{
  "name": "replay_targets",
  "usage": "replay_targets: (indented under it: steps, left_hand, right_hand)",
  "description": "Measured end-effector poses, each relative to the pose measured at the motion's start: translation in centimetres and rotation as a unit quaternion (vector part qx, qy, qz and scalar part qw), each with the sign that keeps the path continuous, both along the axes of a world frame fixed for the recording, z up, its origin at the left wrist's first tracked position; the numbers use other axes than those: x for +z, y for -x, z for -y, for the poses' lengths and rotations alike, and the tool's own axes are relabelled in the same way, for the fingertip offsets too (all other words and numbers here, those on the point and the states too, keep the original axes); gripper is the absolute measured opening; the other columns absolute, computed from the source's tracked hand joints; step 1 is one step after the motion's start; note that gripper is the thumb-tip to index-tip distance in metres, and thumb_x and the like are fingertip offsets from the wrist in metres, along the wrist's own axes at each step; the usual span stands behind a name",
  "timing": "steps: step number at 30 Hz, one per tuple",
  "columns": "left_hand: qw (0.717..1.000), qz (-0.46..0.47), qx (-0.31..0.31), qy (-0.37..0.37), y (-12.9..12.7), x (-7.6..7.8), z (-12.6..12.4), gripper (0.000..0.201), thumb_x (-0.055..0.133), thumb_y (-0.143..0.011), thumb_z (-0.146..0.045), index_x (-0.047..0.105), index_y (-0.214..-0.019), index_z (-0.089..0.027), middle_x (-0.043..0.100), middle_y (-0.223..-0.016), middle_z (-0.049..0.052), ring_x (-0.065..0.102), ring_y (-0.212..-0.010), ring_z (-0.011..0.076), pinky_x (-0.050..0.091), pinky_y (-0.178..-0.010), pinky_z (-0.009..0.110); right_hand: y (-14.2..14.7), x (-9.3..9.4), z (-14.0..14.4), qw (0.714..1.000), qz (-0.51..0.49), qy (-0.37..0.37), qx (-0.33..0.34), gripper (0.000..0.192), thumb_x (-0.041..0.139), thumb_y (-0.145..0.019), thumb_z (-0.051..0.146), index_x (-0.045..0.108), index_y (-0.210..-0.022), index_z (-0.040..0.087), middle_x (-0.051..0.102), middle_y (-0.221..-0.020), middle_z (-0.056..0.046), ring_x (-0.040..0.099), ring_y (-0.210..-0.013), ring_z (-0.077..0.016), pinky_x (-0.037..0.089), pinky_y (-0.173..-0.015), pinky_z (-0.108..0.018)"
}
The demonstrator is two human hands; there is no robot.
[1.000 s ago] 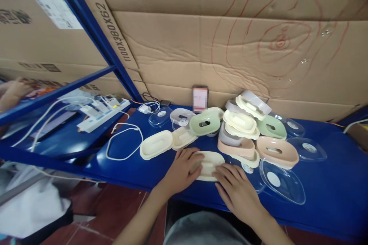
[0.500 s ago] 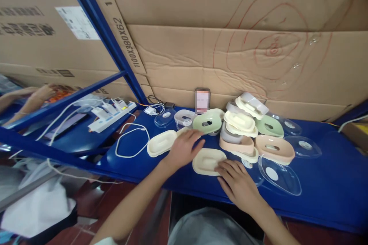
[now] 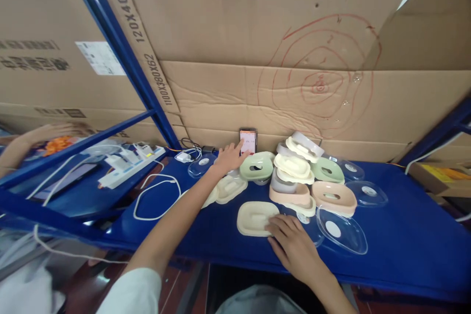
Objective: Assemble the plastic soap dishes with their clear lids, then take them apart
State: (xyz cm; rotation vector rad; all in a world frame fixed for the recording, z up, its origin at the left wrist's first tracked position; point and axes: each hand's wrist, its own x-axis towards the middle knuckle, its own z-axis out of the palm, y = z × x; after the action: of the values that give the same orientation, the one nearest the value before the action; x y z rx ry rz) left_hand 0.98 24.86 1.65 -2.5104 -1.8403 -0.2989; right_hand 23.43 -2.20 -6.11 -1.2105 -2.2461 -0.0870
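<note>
My left hand reaches to the back of the table, fingers spread, its index fingertip at the lit screen of a phone that stands against the cardboard. It holds nothing. My right hand lies with outstretched fingers over the right end of a cream oval plastic tray, near the front edge. Behind my left forearm sit more cream trays. A green oval piece with a slot is just right of my left hand. Beyond my right hand rises a stack of cream, grey and peach pieces.
Clear plastic lids lie on the blue table to the right. A peach slotted piece is beside the stack. At left are a white cable, a power strip and a blue rack post. Another person's hand works beyond it.
My left hand has moved away from the cream trays, up and back to the phone. My right hand stays on the cream tray. The camera view has tilted upward.
</note>
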Motion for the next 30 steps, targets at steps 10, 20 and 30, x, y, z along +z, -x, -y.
replay_targets:
  steps: [10, 20, 30]
  left_hand:
    - [0.999, 0.027, -0.029, -0.012, 0.9, 0.1, 0.6, 0.07, 0.027, -0.112, -0.064, 0.036, -0.169, -0.025, 0.062, -0.148, 0.02, 0.056, -0.141, 0.04, 0.04, -0.115, 0.058]
    - [0.971, 0.06, -0.195, -0.125, 1.8, -2.6, 9.0, 0.061, 0.062, -0.104, -0.056, 0.054, -0.157, -0.025, 0.047, -0.165, 0.018, 0.044, -0.152, 0.0368, 0.026, -0.128, 0.059]
    - [0.942, 0.065, -0.294, -0.147, 1.6, -4.7, 9.9, 0.043, 0.066, -0.104, -0.032, 0.061, -0.146, -0.024, 0.059, -0.153, 0.014, 0.056, -0.138, 0.0339, 0.038, -0.121, 0.057]
  right_hand:
    - [-0.1, 0.2, 0.0, 1.0, -0.004, 0.005, 0.007, 0.024, 0.057, -0.106, 0.019, 0.071, -0.126, 0.02, 0.075, -0.127, -0.011, 0.067, -0.123, -0.0272, 0.056, -0.105, -0.047]
    - [-0.1, 0.2, 0.0, 1.0, -0.007, 0.01, 0.006, 0.023, 0.058, -0.106, 0.02, 0.07, -0.126, 0.021, 0.075, -0.128, -0.01, 0.067, -0.124, -0.0269, 0.054, -0.108, -0.046]
    - [-0.1, 0.5, -0.1, 1.0, -0.006, 0.018, 0.009, 0.024, 0.056, -0.108, 0.022, 0.069, -0.128, 0.022, 0.075, -0.128, -0.008, 0.067, -0.123, -0.0271, 0.054, -0.105, -0.046]
